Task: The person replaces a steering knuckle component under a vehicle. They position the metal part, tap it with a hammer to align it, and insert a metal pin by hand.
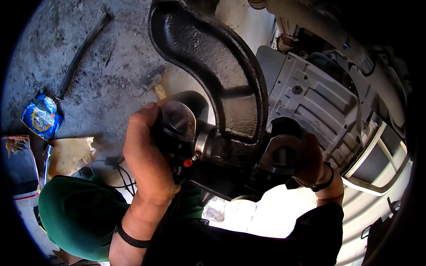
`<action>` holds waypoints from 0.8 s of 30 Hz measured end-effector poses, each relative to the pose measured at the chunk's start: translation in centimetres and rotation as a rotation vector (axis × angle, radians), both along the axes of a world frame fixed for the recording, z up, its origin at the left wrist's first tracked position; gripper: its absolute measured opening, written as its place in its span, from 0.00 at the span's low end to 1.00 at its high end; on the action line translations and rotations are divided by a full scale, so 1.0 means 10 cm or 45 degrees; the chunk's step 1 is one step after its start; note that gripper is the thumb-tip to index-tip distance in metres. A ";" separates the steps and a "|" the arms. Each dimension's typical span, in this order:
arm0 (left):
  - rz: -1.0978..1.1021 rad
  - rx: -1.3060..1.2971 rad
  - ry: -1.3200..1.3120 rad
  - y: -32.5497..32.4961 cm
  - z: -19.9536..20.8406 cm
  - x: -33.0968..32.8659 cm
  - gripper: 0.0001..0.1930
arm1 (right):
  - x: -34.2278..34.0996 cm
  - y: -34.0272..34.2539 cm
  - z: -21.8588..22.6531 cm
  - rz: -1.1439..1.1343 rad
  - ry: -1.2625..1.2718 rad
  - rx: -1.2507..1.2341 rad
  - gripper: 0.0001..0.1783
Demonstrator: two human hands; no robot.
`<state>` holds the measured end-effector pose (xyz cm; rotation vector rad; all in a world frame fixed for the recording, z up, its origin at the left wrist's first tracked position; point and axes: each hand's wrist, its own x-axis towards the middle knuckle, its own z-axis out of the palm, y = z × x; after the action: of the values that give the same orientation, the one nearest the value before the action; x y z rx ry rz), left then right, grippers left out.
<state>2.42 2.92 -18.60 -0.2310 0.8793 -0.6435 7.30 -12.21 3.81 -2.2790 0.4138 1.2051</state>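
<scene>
Left hand: I see my left hand gripping the dark casting at its left bored lug, thumb up along the side.
Right hand: my right hand holds the right bored lug from the outer side; shadow and metal hide most of its fingers.
Casting: it is between my hands in mid-view, its thick curved arm reaching to the top edge; a silver collar and a small red cap sit near the left lug.
In the way: the casting blocks my view of what lies behind it, and a black sleeve covers the lower right.
Lower left: green cloth bulges beside my left forearm.
Floor, left: a black bar, a crumpled blue packet and a tan sheet lie on the stained floor.
Right: a ribbed grey panel, a thick pipe above it, and a pale-framed window.
</scene>
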 end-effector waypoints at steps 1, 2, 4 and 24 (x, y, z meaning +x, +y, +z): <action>-0.002 -0.008 -0.010 -0.01 -0.01 0.00 0.21 | -0.03 0.00 0.01 -0.049 -0.006 -0.011 0.15; -0.004 -0.016 -0.019 -0.01 -0.02 0.00 0.21 | -0.05 0.00 0.00 -0.097 -0.012 -0.023 0.15; -0.016 -0.001 -0.018 -0.01 -0.01 0.01 0.22 | -0.04 0.00 0.00 -0.002 -0.033 -0.040 0.14; -0.073 0.110 -0.024 0.00 0.04 0.01 0.22 | -0.01 -0.03 -0.02 0.196 -0.058 0.057 0.17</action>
<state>2.56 2.92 -18.20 -0.1222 0.8960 -0.6581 7.18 -12.55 3.60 -2.3301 0.1954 1.2213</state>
